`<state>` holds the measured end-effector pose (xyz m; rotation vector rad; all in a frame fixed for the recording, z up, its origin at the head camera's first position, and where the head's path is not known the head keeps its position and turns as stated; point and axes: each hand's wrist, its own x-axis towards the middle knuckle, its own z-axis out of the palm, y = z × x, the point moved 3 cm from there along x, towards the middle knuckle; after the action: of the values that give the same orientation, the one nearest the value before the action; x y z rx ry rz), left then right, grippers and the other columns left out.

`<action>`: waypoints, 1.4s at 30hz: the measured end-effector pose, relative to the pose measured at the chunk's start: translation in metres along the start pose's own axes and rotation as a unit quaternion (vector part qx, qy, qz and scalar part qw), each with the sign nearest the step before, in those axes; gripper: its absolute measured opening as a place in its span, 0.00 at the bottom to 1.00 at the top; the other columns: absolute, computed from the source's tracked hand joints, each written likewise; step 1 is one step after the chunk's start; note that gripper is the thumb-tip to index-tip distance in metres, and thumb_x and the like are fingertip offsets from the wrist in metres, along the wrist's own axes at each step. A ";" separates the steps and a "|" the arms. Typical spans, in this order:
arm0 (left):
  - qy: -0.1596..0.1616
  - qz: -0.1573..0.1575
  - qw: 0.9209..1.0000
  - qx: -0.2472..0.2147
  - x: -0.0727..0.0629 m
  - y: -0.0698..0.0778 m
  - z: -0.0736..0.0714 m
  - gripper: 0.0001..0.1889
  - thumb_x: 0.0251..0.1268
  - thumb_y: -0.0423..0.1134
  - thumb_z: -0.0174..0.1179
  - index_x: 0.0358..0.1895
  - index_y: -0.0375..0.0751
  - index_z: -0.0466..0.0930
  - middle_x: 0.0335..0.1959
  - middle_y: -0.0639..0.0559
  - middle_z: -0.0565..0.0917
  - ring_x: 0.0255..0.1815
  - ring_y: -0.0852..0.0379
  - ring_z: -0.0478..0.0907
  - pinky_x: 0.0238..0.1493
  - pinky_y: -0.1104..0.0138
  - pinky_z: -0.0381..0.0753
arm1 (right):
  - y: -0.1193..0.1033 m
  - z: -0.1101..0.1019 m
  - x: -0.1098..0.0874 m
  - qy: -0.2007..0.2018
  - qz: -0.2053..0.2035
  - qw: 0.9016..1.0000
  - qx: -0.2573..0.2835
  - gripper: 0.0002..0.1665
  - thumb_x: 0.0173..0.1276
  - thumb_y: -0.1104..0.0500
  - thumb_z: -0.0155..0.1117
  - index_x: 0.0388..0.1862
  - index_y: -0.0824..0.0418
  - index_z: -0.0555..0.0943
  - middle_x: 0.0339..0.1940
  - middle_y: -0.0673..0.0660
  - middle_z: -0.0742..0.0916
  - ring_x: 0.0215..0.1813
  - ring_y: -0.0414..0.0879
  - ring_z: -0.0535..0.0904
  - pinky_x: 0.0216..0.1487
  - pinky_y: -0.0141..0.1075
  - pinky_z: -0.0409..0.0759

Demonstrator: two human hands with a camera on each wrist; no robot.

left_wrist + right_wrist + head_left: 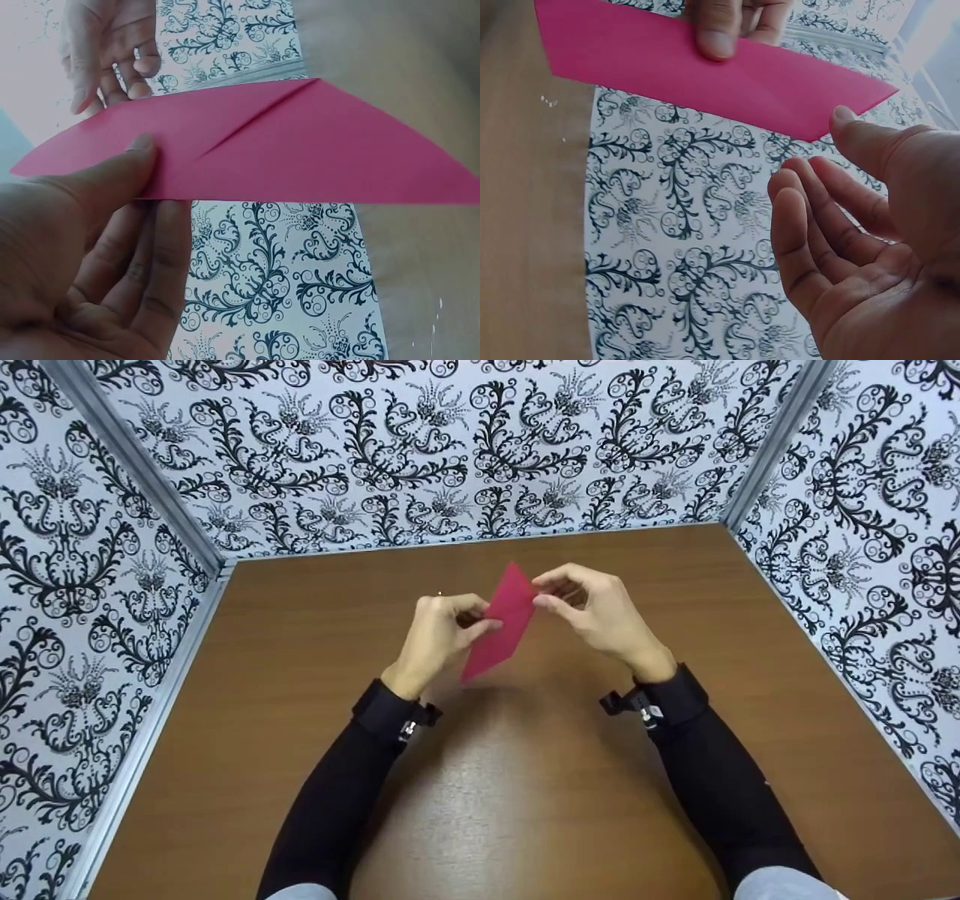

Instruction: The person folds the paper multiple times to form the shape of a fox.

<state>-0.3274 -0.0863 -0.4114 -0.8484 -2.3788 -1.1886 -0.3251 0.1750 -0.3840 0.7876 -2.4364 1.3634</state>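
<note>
A red-pink sheet of folded paper [504, 622] is held up above the table, tilted, with pointed ends. In the left wrist view a diagonal fold line crosses the paper [300, 142]. My left hand [442, 631] pinches it by its long edge, thumb on the near face and fingers behind. My right hand [600, 611] is at the paper's upper right edge, loosely bent. In the right wrist view, the right hand [855, 240] has its thumb tip at the edge near one corner, with a gap between thumb and fingers.
Below the hands lies a brown wooden table [300, 660]. White walls [465, 450] with black scroll patterns enclose it at the back and both sides, joined by grey metal corner posts [142, 457]. Each wrist wears a black strap with a small camera.
</note>
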 end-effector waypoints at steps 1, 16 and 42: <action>0.004 0.000 1.000 -0.004 0.000 0.000 0.000 0.08 0.74 0.40 0.82 0.47 0.40 0.99 0.41 0.46 1.00 0.36 0.53 0.97 0.41 0.67 0.96 | 0.001 0.002 0.000 -0.004 0.002 1.000 0.006 0.17 0.81 0.54 0.79 0.62 0.60 0.93 0.50 0.56 0.98 0.45 0.47 0.93 0.49 0.30 0.91; -0.013 -0.005 0.999 -0.035 -0.002 0.003 0.003 0.07 0.73 0.42 0.83 0.43 0.42 1.00 0.37 0.49 0.99 0.32 0.59 0.92 0.37 0.75 0.86 | 0.000 0.010 -0.002 0.028 -0.063 0.995 0.078 0.04 0.78 0.61 0.82 0.46 0.60 0.99 0.37 0.60 0.97 0.31 0.38 0.85 0.35 0.25 0.83; 0.016 -0.076 0.985 -0.156 -0.002 0.001 -0.010 0.05 0.72 0.43 0.84 0.44 0.48 1.01 0.38 0.51 0.99 0.34 0.58 0.91 0.35 0.71 0.81 | 0.008 0.032 -0.002 -0.028 -0.016 0.990 0.135 0.05 0.79 0.64 0.81 0.48 0.60 1.00 0.32 0.61 0.95 0.25 0.36 0.75 0.29 0.25 0.72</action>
<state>-0.3247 -0.0942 -0.4060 -0.7406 -2.2999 -1.6559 -0.3260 0.1523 -0.4075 0.9345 -2.2967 1.7027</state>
